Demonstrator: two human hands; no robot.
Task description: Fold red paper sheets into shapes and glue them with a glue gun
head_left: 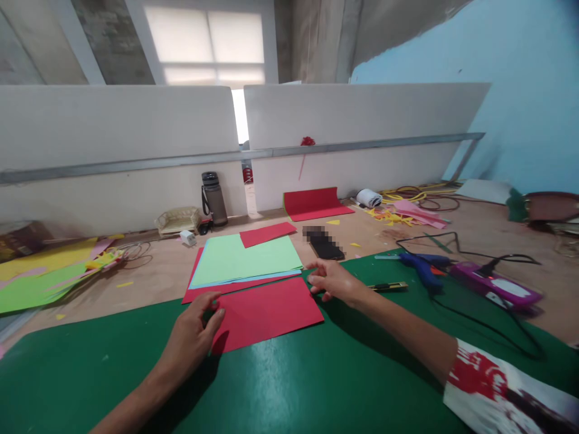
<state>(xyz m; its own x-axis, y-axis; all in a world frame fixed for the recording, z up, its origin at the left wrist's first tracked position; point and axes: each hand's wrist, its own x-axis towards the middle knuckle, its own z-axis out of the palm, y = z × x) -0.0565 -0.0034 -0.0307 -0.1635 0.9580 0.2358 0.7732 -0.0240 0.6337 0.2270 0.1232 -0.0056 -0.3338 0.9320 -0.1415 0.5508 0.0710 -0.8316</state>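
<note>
A red paper rectangle (266, 313) lies flat on the green mat between my two hands. My left hand (196, 322) rests at its left edge, thumb and fingers apart and curved over the paper. By the upper right corner is my right hand (335, 280), its fingers loosely bent and spread, with nothing seen in them. Just beyond lies a stack of light green sheets (246, 259) over blue and red ones, with a smaller red strip (266, 234) across its top. A box cutter (389, 287) lies partly behind my right forearm.
A black phone (325, 246) lies behind my right hand. To the right are a blue glue gun (420, 268), a purple power strip (493, 286) and loose black cable. A dark bottle (215, 199) stands at the back; yellow and green sheets (45, 271) lie left.
</note>
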